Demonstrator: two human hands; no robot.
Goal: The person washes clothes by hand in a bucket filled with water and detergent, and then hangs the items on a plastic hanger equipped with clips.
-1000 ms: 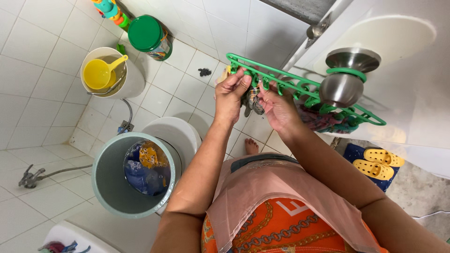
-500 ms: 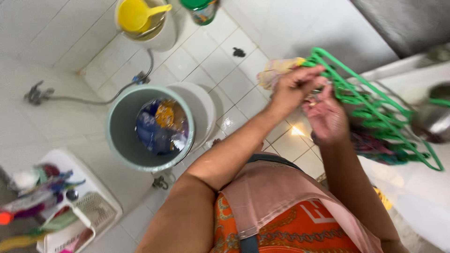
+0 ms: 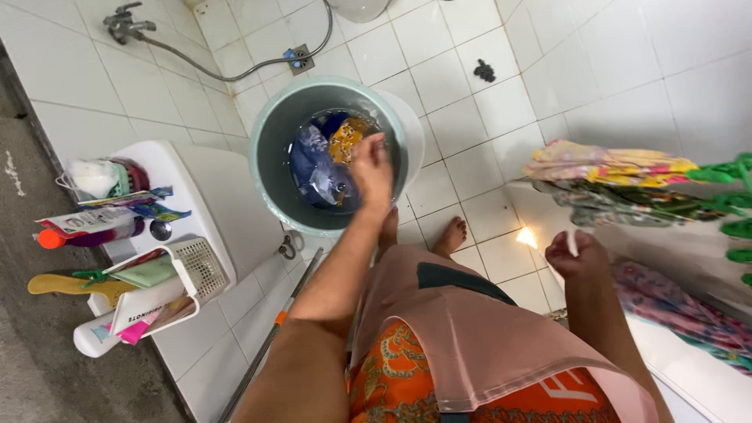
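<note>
Just then the left hand (image 3: 371, 168) reached down, fingers spread and holding nothing, over the wet clothes (image 3: 325, 157) in the grey bucket (image 3: 270, 149) on the tiled floor (image 3: 470, 141). The right hand (image 3: 578, 254) stood curled shut beside the green hanger (image 3: 732, 200); whether it held anything I could not tell. Fetching a piece seemed in hand; gripping one garment would come next.

White tiled floor (image 3: 462, 70): grey bucket (image 3: 270, 149) (wet laundry inside), hose (image 3: 235, 70).

Wet blue-and-yellow clothes (image 3: 329, 157) bunched inside upright grey-green bucket (image 3: 270, 149)
</note>
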